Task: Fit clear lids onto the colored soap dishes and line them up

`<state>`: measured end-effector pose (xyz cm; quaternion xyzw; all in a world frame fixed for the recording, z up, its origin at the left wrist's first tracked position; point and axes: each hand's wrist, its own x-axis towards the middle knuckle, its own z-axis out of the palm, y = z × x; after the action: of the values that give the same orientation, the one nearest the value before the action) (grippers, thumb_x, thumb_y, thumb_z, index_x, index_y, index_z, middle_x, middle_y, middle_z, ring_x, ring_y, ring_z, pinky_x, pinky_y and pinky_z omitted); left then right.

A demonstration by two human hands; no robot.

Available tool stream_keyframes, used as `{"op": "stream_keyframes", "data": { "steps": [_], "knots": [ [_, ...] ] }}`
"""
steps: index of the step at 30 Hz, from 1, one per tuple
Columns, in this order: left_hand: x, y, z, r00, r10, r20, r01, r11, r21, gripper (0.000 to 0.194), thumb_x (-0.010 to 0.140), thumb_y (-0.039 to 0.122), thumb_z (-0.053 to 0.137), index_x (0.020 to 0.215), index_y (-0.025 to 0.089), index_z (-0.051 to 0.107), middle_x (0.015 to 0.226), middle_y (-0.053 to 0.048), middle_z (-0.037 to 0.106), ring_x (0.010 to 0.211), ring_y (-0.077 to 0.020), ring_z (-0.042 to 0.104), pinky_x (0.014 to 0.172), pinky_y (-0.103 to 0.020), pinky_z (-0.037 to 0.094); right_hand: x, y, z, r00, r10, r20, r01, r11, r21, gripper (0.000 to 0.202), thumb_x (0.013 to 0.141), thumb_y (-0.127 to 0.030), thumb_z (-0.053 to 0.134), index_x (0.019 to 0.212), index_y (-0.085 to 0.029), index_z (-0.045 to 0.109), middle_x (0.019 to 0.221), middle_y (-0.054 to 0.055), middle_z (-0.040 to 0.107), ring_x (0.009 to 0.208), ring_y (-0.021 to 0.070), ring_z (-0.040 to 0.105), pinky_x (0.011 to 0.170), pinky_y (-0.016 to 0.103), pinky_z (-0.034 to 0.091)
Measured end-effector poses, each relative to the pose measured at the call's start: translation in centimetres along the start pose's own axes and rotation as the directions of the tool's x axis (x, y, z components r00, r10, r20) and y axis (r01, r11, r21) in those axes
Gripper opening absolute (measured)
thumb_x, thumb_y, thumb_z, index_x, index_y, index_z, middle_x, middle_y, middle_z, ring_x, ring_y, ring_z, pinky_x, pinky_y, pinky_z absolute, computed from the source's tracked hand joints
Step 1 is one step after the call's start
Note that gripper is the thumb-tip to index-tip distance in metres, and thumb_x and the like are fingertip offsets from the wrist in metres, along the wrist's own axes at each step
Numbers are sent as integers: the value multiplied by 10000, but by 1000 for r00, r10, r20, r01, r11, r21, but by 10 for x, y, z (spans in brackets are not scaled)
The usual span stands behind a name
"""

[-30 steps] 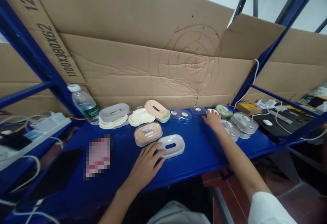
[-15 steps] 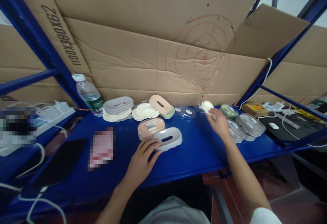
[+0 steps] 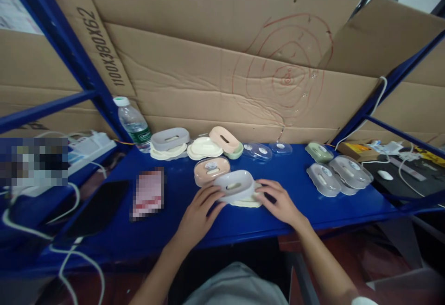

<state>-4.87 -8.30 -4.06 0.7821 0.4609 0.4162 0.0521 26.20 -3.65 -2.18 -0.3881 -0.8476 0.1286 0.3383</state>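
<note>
A pale grey oval soap dish (image 3: 239,180) with a slot in its base is tilted up over the blue table, in the middle of the view. Fingers of my left hand (image 3: 201,207) grip its left end. Beneath it lies a cream oval tray (image 3: 248,202), partly hidden by the dish. My right hand (image 3: 280,203) is closed at the tray's right end, its fingertips also close to the dish. Just behind stands a peach soap dish (image 3: 200,174) with a clear lid and round sticker.
Along the back lie another grey dish (image 3: 170,139), cream trays (image 3: 204,147), a peach dish (image 3: 225,139) and clear lids (image 3: 257,152). Lidded grey dishes (image 3: 323,180) and a green one (image 3: 318,152) sit right. A water bottle (image 3: 134,126) and a black tablet (image 3: 99,207) are left.
My right hand has come from the back of the table to the middle with the cream tray, now under the grey dish. The left hand has raised the dish into a tilt.
</note>
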Motion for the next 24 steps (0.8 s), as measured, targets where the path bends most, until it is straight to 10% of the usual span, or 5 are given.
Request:
{"op": "stream_keyframes", "data": {
  "steps": [3, 7, 16, 24],
  "knots": [
    [8, 2, 5, 997, 47, 61, -48, 999, 15, 260, 1061, 339, 558, 1283, 278, 679, 1351, -71, 693, 1391, -265, 588, 1168, -487, 526, -5, 2, -2, 987, 108, -121, -104, 994, 41, 370, 1044, -421, 599, 1389, -297, 650, 1487, 113, 618, 1392, 295, 588, 1156, 510, 501],
    [35, 7, 13, 973, 148, 174, -155, 988, 24, 248, 1071, 313, 525, 1265, 247, 667, 1373, -84, 678, 1399, -258, 580, 1155, -453, 533, -11, -1, 5, 1000, 15, 11, -15, 998, -56, 620, 975, -483, 710, 1541, -314, 523, 1687, 105, 394, 1549, 333, 397, 1226, 549, 424],
    [61, -3, 15, 871, 284, 400, -363, 922, 135, 261, 931, 302, 737, 1172, 233, 666, 1253, -86, 688, 1331, -327, 584, 1119, -508, 500, -9, -2, 15, 991, -99, 85, 116, 967, -226, 394, 1060, -381, 595, 1436, -275, 640, 1472, 101, 649, 1427, 292, 556, 1200, 521, 458],
    [84, 0, 19, 839, 305, 450, -421, 889, 182, 158, 951, 313, 694, 1071, 214, 667, 1070, -69, 667, 1049, -271, 646, 930, -424, 531, 40, 5, -20, 937, -138, 322, 181, 977, -109, 365, 1019, -465, 649, 1321, -280, 740, 1355, 99, 728, 1293, 285, 659, 1110, 433, 485]
  ]
}}
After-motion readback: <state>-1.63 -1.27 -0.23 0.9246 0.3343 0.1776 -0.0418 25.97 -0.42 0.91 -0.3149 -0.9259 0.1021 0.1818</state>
